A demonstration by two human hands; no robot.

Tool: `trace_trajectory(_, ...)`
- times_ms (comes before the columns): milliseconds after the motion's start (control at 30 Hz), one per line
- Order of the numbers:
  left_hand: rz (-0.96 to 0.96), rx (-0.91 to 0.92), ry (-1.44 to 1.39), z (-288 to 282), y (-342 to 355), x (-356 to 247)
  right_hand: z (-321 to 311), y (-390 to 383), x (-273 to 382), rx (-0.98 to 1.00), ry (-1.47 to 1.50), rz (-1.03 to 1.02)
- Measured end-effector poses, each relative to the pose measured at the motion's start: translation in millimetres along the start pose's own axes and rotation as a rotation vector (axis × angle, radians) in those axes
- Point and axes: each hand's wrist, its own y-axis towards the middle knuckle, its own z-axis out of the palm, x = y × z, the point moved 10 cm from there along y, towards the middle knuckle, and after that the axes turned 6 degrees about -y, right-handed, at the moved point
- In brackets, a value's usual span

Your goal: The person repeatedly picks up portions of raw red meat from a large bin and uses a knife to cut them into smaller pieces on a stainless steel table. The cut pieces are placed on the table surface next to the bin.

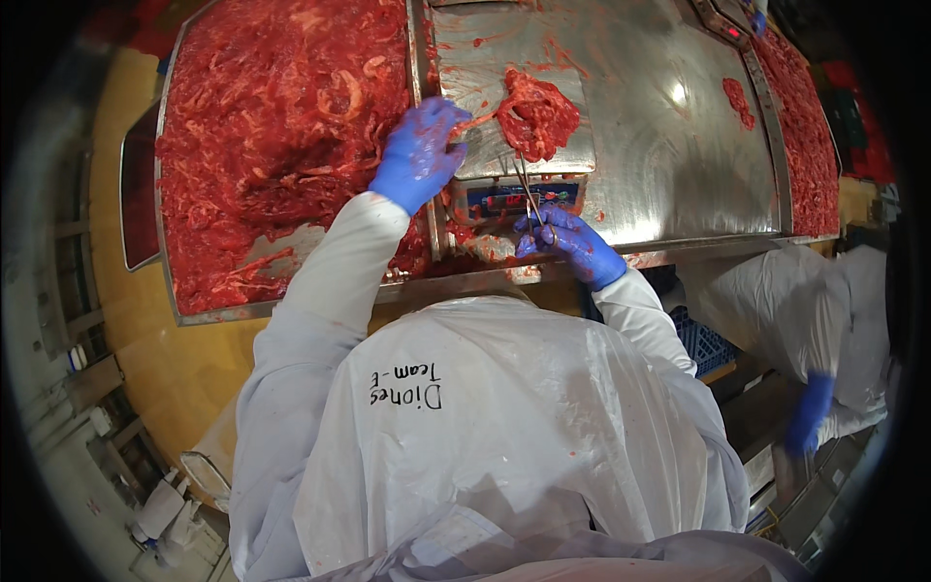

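My left hand (419, 153), in a blue glove, pinches the end of a thin strip of red meat (476, 122). The strip runs right to a ragged lump of meat (539, 116) lying on the steel plate of a scale (572, 160). In my blue-gloved right hand (574, 244) is a pair of slim metal scissors (527, 184). They point away from me across the scale's display, and their tips reach the near edge of the lump. Part of their handles is hidden by my fingers.
A big steel tray of meat trimmings (281, 107) fills the left. Right of the scale stretches a steel worktop (679, 145) with a small meat scrap (738, 103); beyond its raised edge lies more meat (800, 126). A co-worker's gloved hand (813, 412) hangs at lower right, near a blue crate (700, 341).
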Motion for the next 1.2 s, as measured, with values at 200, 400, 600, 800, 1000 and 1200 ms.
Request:
trace_trajectory(200, -0.545, 0.235, -0.152, -6.1, -94.9, 174.8, -51.0, -29.9, 5.9, -0.123, -0.022, -0.053)
trace_trajectory(400, -0.356, 0.040, 0.343, -84.1, -54.4, 135.5, -123.6, -67.8, 8.8, -0.577, -0.006, -0.232)
trace_trajectory(600, 0.168, 0.247, 0.046, 60.9, 34.8, -3.7, -16.2, 6.8, 37.4, -0.172, -0.151, -0.125)
trace_trajectory(800, 0.074, 0.213, 0.004, 20.9, -8.6, 1.7, -39.3, 8.4, -15.7, -0.079, 0.058, -0.028)
trace_trajectory(1000, 0.006, 0.075, -0.031, 22.7, 9.3, -0.5, -1.3, 33.9, -19.3, 0.091, 0.240, 0.084)
trace_trajectory(1200, -0.050, 0.203, 0.144, 43.1, 6.1, 9.3, 2.5, 66.6, 1.5, 0.021, 0.254, 0.065)
